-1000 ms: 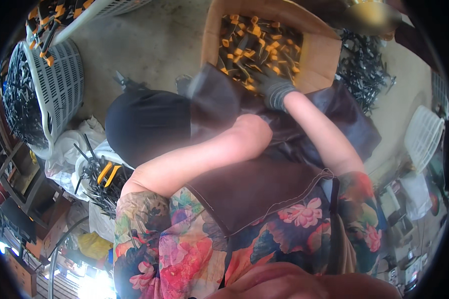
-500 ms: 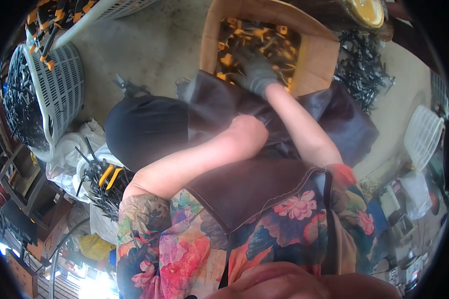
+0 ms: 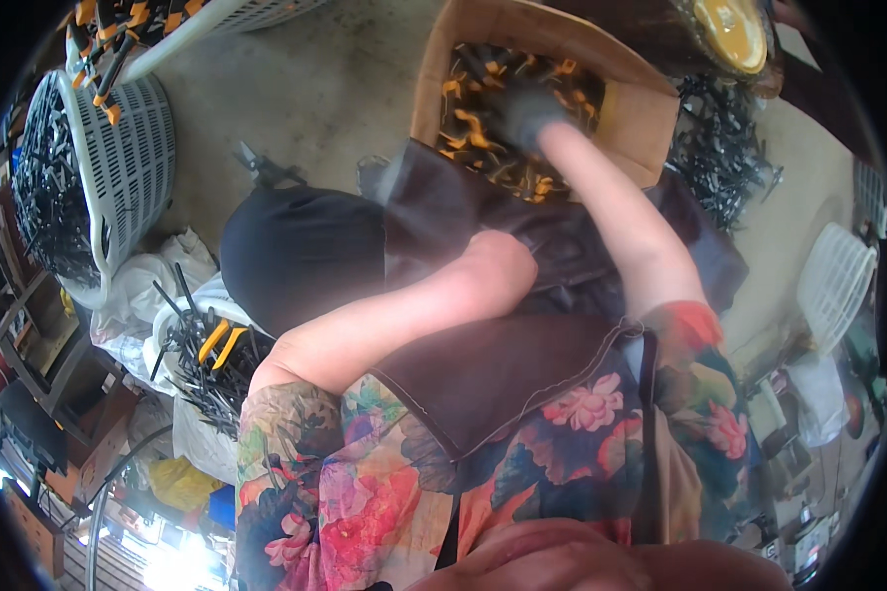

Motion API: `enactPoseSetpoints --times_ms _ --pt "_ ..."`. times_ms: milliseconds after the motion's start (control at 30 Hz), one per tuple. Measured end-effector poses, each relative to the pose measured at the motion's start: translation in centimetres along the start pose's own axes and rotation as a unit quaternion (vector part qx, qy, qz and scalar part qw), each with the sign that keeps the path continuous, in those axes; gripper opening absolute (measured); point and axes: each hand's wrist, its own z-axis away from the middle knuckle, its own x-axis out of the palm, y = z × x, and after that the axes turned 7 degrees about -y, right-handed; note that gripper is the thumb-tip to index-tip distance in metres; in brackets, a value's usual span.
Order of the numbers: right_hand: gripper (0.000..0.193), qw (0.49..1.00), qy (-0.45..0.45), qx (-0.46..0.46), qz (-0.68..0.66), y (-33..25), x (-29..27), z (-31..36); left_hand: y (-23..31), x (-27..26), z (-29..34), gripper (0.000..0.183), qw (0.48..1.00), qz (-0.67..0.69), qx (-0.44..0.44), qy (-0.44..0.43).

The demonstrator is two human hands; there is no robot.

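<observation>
My right hand (image 3: 534, 113), in a grey glove, is inside a cardboard box (image 3: 641, 123) filled with small black-and-orange pieces (image 3: 473, 138). Motion smears its fingers, so their grip does not show. My left hand (image 3: 501, 264) is bare and curled closed above my lap, over the dark brown apron (image 3: 463, 384). What it holds, if anything, is hidden; a thin dark line shows beside its knuckles. The box stands just beyond my knees, against the apron's lower part.
Black metal pieces fill a pale slotted basket (image 3: 133, 148) on the left and pile up (image 3: 724, 148) right of the box. A dark plier-like tool (image 3: 266, 165) lies by my knee. Yellow handles (image 3: 222, 343) stick out among dark rods in a white bucket. Another pale basket (image 3: 838, 286) stands right.
My right hand has moved farther into the box and slightly right, its forearm reaching out more. My left hand stays closed in about the same place.
</observation>
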Motion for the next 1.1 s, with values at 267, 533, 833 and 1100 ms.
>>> enactPoseSetpoints --times_ms 267,533,833,1100 --pt "0.05 0.977 -0.203 0.038 0.054 1.2 -0.5 4.8 0.5 -0.3 -0.8 0.02 1.0 -0.024 0.01 -0.017" --pt "0.053 0.981 0.152 0.109 -0.047 -0.6 -1.0 -1.1 0.6 -0.9 -0.8 0.02 0.999 -0.04 0.01 -0.029" --pt "0.072 0.991 0.034 0.042 -0.121 -3.7 3.3 4.9 0.9 -0.7 -0.9 0.019 0.999 -0.043 -0.006 -0.018" --pt "0.038 0.978 -0.044 -0.095 -0.178 -6.3 0.1 7.6 1.1 -1.0 -1.0 0.019 0.999 -0.045 0.001 -0.015"
